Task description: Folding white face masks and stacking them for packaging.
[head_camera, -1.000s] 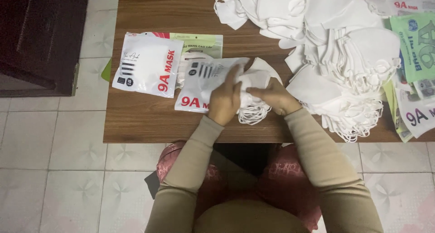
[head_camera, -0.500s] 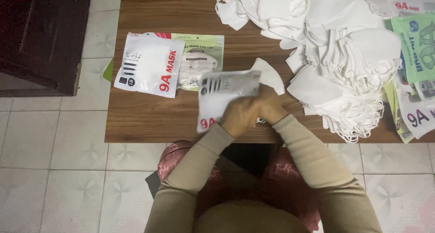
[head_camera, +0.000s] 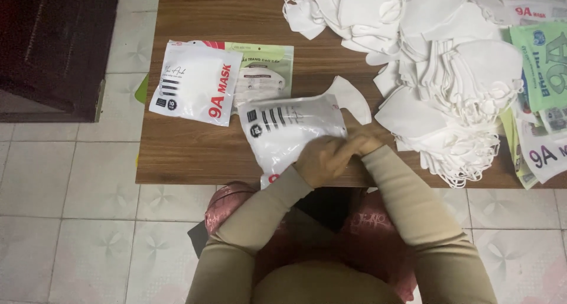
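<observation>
White glossy plastic mask pouch with black stripes lies at near edge of brown wooden tabletop. Left hand grip closed on pouch's lower right corner; right hand pressed against left, grip state unclear. Single white folded mask just beyond pouch. Filled white pouch left. Heap of loose white masks right.

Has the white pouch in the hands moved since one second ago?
Yes. The white pouch has turned and slid toward the near table edge. It now hangs over that edge, farther from the flat packet lying on its left.
</observation>
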